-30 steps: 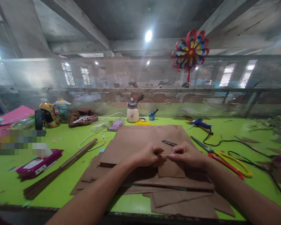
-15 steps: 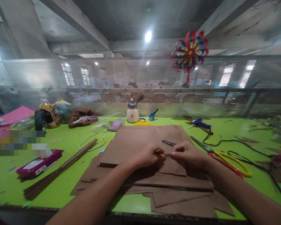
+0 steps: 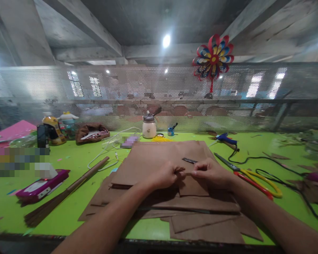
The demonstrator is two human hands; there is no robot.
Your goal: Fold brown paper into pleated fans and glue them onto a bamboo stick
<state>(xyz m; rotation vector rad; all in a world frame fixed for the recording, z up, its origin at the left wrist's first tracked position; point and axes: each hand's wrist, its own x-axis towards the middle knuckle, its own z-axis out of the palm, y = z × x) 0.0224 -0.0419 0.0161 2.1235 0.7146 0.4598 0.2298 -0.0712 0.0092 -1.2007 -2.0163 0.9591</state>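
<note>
My left hand [image 3: 169, 174] and my right hand [image 3: 208, 171] meet above a stack of brown paper sheets [image 3: 145, 160]. Both are closed, their fingertips pinching a thin strip of brown paper [image 3: 188, 173] between them. Part of the strip is hidden by the fingers. Under it lies a small rectangular brown paper piece [image 3: 194, 188], on top of the stack. Just beyond my right fingers rests a dark flat blade [image 3: 189, 160]. More brown sheets [image 3: 206, 225] overlap near the table's front edge.
Large scissors [image 3: 254, 178] with red and yellow handles lie right, near a blue glue gun [image 3: 226, 138] and its black cord. A bundle of brown paper strips [image 3: 69, 190] and a purple tissue box [image 3: 43, 185] are left. A white jar [image 3: 148, 127] stands behind.
The fingers have shifted only slightly around the paper strip, both hands still pinching it. The whole view has moved a little; the things on the table lie as before.
</note>
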